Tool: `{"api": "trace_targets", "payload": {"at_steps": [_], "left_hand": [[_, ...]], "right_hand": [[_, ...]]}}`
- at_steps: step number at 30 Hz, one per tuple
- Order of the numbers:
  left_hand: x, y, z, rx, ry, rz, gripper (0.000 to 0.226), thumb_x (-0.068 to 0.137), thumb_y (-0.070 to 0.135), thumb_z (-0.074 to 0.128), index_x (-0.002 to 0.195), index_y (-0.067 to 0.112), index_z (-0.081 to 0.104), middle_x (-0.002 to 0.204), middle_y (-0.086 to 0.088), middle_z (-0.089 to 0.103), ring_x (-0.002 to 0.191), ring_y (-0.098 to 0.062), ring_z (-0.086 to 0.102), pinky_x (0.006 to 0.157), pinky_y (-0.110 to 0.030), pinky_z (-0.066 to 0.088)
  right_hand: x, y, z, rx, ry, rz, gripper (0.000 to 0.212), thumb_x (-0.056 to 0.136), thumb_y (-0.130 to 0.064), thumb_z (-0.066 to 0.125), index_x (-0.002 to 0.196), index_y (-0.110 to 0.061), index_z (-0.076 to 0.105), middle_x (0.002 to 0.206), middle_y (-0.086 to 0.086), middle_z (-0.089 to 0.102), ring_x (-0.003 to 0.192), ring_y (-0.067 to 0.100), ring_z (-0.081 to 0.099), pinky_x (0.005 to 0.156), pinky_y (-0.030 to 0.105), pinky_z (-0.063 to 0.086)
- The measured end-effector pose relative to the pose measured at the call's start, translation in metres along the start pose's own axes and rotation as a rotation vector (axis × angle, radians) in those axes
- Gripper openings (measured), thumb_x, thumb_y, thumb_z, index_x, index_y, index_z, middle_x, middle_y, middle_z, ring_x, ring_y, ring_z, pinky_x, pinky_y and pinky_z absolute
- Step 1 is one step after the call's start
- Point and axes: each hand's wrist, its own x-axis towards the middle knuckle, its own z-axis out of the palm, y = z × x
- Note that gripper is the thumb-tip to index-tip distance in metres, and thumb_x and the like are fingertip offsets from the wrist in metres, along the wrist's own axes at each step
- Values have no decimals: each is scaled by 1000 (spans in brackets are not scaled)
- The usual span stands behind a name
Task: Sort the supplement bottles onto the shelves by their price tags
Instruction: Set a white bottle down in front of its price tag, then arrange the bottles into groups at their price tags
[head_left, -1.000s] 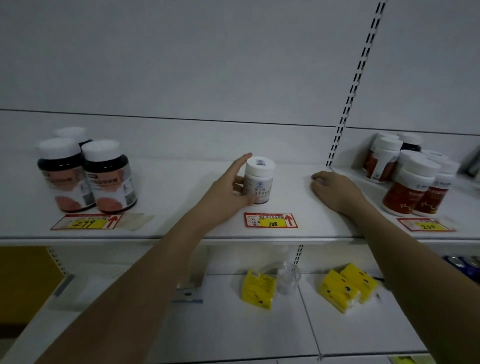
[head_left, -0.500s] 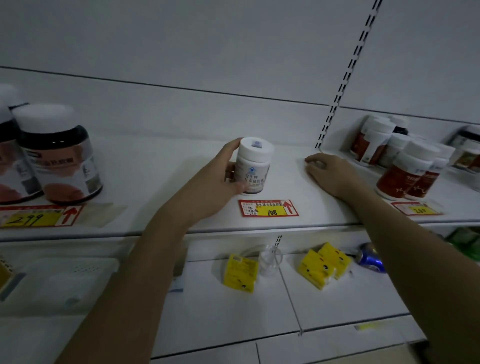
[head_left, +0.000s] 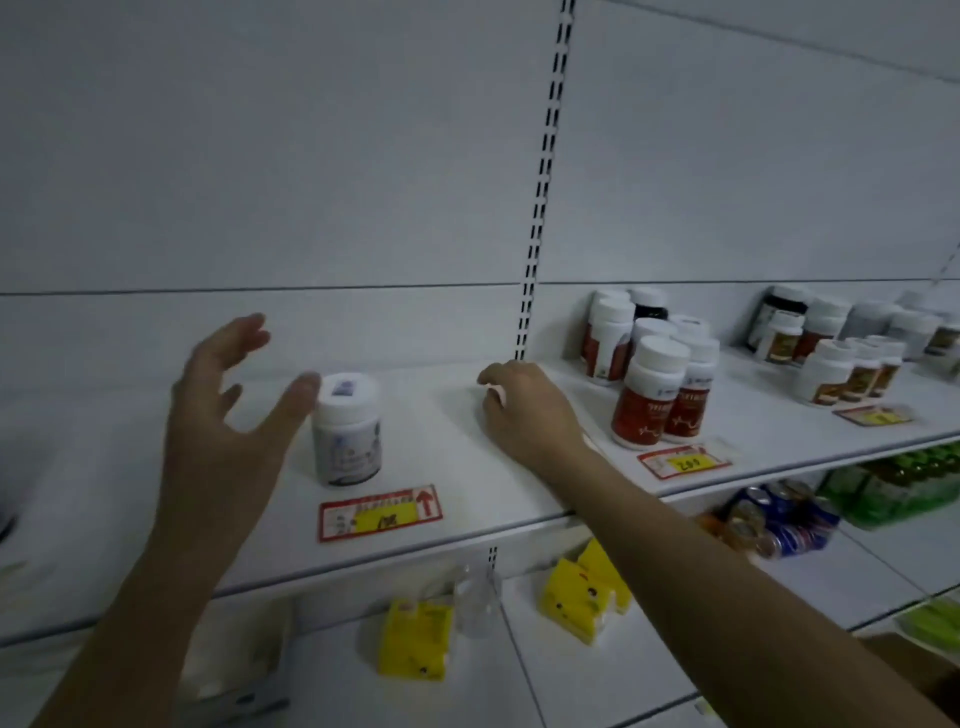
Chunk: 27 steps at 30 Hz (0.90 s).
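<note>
White bottle (head_left: 347, 431) stands upright on the shelf (head_left: 467, 467) at centre-left of frame, directly behind the red-and-yellow price tag (head_left: 380, 512); long axis vertical, left hand (head_left: 228, 410) nearer, just to its left. That hand is spread wide, holding nothing; thumb tip sits by the cap, contact unclear. Right hand (head_left: 524, 410) rests knuckles-up on the shelf right of the bottle, fingers curled under with something small and white at the fingertips, can't tell what.

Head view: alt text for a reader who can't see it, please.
A person's open left hand hovers beside a white bottle standing on a shelf behind its price tag. The right hand rests on the shelf.
</note>
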Motion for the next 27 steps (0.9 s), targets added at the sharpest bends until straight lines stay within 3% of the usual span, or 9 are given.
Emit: {"api": "trace_targets", "payload": {"at_steps": [2, 4, 8, 11, 13, 15, 18, 23, 27], "left_hand": [[6, 32, 17, -64, 176, 128, 27, 91, 16, 62, 112, 32, 54, 108, 18, 60, 105, 8, 54, 99, -20, 45], [13, 67, 42, -131, 206, 232, 19, 90, 20, 56, 102, 34, 54, 102, 15, 61, 100, 3, 59, 90, -13, 46], [30, 110, 113, -255, 229, 326, 22, 90, 7, 53, 97, 28, 59, 96, -2, 65, 97, -19, 64, 86, -31, 53], [50, 120, 177, -288, 179, 245, 26, 89, 4, 54, 92, 28, 61, 90, 0, 67, 90, -18, 65, 80, -34, 54], [61, 114, 217, -291, 127, 144, 25, 90, 1, 55, 92, 25, 61, 89, -2, 67, 86, -18, 63, 76, -31, 54], [65, 99, 252, -261, 90, 41, 22, 91, 2, 56, 94, 23, 61, 93, -6, 68, 86, -19, 63, 76, -33, 54], [75, 78, 294, -200, 23, -91, 15, 93, 11, 56, 98, 24, 61, 96, -5, 68, 90, -22, 65, 79, -35, 55], [84, 56, 337, -150, -169, -192, 16, 98, 28, 51, 113, 22, 56, 107, -1, 64, 95, -18, 63, 73, -24, 54], [76, 39, 345, -70, -419, -180, 48, 83, 51, 51, 126, 31, 47, 118, 5, 58, 108, -12, 60, 81, -21, 51]], "right_hand": [[-1, -4, -6, 131, 107, -97, 27, 94, -13, 50, 116, -15, 66, 112, 4, 66, 108, 24, 56, 91, 39, 47], [3, -10, -24, 262, 205, -215, 26, 93, -11, 51, 113, -15, 67, 108, 2, 66, 99, 19, 59, 84, 39, 50], [19, -6, -113, 539, 417, -443, 22, 92, -8, 52, 108, -12, 67, 98, -2, 66, 81, 12, 59, 70, 26, 51], [41, 39, -186, 613, 514, -409, 18, 92, -9, 52, 97, -15, 68, 86, -11, 65, 69, 9, 58, 63, 18, 46], [63, 81, -209, 599, 421, -275, 18, 93, -14, 51, 92, -17, 68, 80, -11, 66, 66, 9, 60, 63, 25, 49], [84, 122, -213, 531, 193, -102, 17, 94, -18, 51, 93, -15, 68, 84, -3, 70, 65, 14, 65, 60, 32, 54], [105, 169, -202, 468, -96, 40, 15, 95, -22, 54, 98, -14, 66, 94, 7, 71, 60, 17, 69, 49, 27, 55], [123, 200, -189, 247, -465, 46, 30, 93, -38, 63, 115, -18, 59, 107, -1, 66, 62, 18, 73, 58, 32, 60], [119, 210, -185, 42, -557, -74, 47, 87, -43, 69, 128, -24, 55, 120, -6, 62, 86, 18, 71, 67, 27, 58]]}}
